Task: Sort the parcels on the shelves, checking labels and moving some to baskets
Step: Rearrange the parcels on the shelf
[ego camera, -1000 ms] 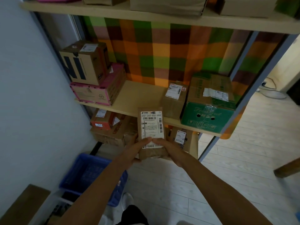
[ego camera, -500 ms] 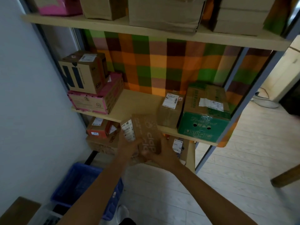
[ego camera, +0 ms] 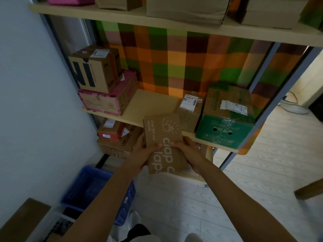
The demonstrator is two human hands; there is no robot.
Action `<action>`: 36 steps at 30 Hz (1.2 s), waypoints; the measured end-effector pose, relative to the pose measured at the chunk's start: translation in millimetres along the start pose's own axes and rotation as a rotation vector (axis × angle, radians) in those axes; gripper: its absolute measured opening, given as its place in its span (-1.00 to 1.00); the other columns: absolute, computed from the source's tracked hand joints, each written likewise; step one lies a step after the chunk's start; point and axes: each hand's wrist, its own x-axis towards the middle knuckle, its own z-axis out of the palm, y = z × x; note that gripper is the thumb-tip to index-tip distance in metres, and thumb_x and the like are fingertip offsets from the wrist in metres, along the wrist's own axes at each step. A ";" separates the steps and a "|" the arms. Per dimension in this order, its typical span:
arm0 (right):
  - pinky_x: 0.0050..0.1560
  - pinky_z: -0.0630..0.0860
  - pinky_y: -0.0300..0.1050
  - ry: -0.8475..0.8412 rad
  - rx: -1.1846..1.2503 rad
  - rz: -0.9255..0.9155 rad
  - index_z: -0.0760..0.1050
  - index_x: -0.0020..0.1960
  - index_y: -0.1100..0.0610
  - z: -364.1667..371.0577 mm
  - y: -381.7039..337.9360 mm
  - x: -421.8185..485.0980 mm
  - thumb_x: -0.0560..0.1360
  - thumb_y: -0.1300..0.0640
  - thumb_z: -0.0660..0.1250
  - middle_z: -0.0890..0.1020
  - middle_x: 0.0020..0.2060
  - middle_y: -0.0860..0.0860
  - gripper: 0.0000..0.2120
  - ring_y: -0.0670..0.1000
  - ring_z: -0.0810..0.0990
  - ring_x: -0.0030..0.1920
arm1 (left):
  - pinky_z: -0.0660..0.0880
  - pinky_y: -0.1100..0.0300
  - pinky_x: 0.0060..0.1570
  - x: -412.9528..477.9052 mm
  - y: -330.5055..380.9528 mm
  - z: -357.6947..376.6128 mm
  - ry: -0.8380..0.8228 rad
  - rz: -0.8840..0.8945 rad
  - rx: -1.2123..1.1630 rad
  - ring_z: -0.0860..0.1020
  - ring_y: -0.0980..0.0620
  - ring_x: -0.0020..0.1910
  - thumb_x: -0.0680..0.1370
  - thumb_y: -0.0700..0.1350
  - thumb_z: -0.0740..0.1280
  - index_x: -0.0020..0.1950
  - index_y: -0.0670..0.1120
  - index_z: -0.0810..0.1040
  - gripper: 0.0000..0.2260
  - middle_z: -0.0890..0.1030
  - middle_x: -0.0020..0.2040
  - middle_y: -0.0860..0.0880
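Observation:
A flat brown parcel (ego camera: 163, 135) with white printed lettering is held upright in front of the middle shelf (ego camera: 153, 103). My left hand (ego camera: 143, 154) grips its lower left edge, thumb on the front. My right hand (ego camera: 188, 151) grips its lower right edge, thumb also on the front. Its label side faces away and is hidden. A blue basket (ego camera: 90, 186) sits on the floor at the lower left, under my left forearm.
On the middle shelf stand a brown box (ego camera: 96, 69) on a pink box (ego camera: 108, 100), a small labelled parcel (ego camera: 190, 109) and a green fruit box (ego camera: 227, 119). Lower shelf parcels (ego camera: 115, 135) lie behind. A wooden leg (ego camera: 309, 189) juts in at right.
The parcel has been turned over between both hands: its white label faced me earlier, now the printed brown side does. The camera has moved closer to the shelf.

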 end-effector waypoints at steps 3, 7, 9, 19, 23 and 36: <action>0.14 0.61 0.09 0.030 0.013 -0.021 0.40 0.34 0.03 3.9 5.4 -1.6 0.42 0.04 0.53 0.60 0.17 0.05 -0.45 0.08 0.64 0.10 | 0.62 0.03 -0.08 -2.5 -2.1 -2.8 0.017 -0.034 -0.027 0.65 -0.06 0.10 0.35 -0.07 0.54 0.43 0.10 0.37 -0.32 0.61 0.22 -0.02; 0.12 0.63 0.12 0.013 0.040 -0.026 0.45 0.38 0.03 9.5 12.2 -5.6 0.19 -0.14 0.61 0.64 0.19 0.06 -0.18 0.09 0.68 0.09 | 0.60 0.07 -0.12 -9.8 -4.1 -3.2 0.006 -0.033 -0.046 0.64 -0.03 0.09 0.43 -0.11 0.49 0.35 0.15 0.40 -0.46 0.62 0.17 0.02; 0.08 0.63 0.06 0.067 0.025 -0.058 0.41 0.39 0.04 10.1 13.3 -8.9 0.28 -0.03 0.61 0.60 0.19 0.03 -0.26 0.07 0.65 0.08 | 0.60 0.12 -0.10 -8.0 -8.8 -2.5 0.022 -0.013 -0.028 0.63 -0.02 0.10 0.42 -0.14 0.49 0.38 0.11 0.38 -0.42 0.61 0.19 0.01; 0.38 0.42 0.03 0.164 -0.455 -0.262 0.18 0.55 -0.02 26.1 19.0 -26.8 0.26 -0.37 0.48 0.32 0.46 0.03 0.01 0.04 0.36 0.41 | 0.42 -0.18 0.34 3.2 -12.5 19.6 0.141 -0.092 0.168 0.36 -0.16 0.45 0.06 0.43 0.57 0.62 0.09 -0.04 0.30 0.25 0.56 -0.03; 0.10 0.46 -0.32 0.107 -0.176 -0.246 0.43 0.32 -0.08 14.7 14.7 -28.6 0.49 0.03 0.48 0.51 0.30 -0.03 -0.55 -0.02 0.49 0.29 | 0.43 -0.27 0.28 -3.1 -9.5 -0.8 0.080 -0.181 -0.003 0.46 -0.14 0.34 0.11 0.31 0.61 0.55 0.17 0.15 0.11 0.42 0.41 0.03; 0.09 0.61 0.01 -0.124 0.070 0.010 0.45 0.32 -0.06 34.4 4.8 -17.0 0.21 -0.05 0.54 0.67 0.11 0.02 -0.31 0.06 0.66 0.09 | 0.55 -0.01 0.04 -16.8 8.3 -6.1 -0.058 -0.109 0.098 0.57 0.00 0.16 0.25 0.18 0.49 0.41 0.20 0.32 -0.25 0.56 0.26 0.02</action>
